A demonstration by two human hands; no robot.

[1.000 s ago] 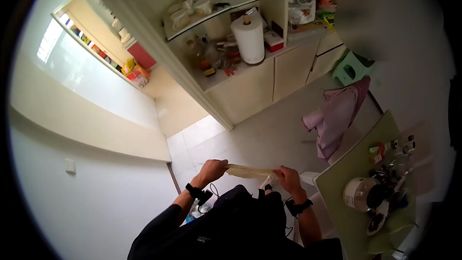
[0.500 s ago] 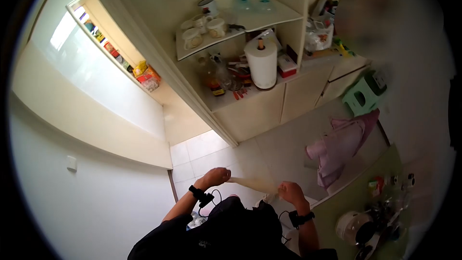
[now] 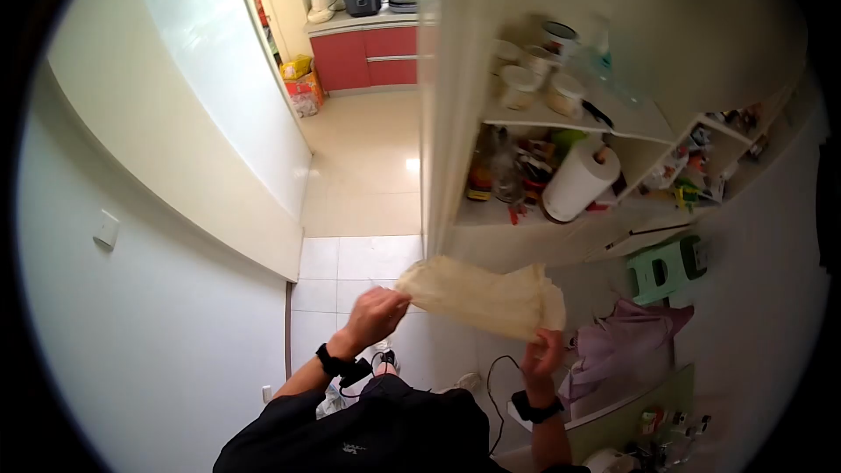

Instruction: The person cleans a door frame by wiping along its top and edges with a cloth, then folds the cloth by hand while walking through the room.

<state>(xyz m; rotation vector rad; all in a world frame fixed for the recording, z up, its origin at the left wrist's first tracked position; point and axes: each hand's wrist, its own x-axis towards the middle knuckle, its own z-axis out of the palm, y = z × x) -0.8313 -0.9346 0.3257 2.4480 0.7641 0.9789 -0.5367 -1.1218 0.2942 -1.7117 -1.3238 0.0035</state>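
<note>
At the far left of my head-camera view, a switch sits on the white wall. Right of it slants a cream door panel, and through the doorway I see a counter with red fronts. Lower centre, above white floor tiles, is the person's left hand, closed, its fingers gripping the left end of a cream sheet.

The sheet is held in the air between the two hands, ahead of the black shirt. It is thin, limp and pale yellow-cream, longer than broad, with soft wrinkles across its face and an uneven, ruffled edge at its right end. From here I cannot tell whether it is a single layer or a bag.

At its lower right corner, the right hand pinches the material between bent fingers, a black strap at the wrist. Farther right, a paper towel roll stands in an open cabinet; below it, a creased purple cloth hangs near the right hand, beside a green stool.
</note>
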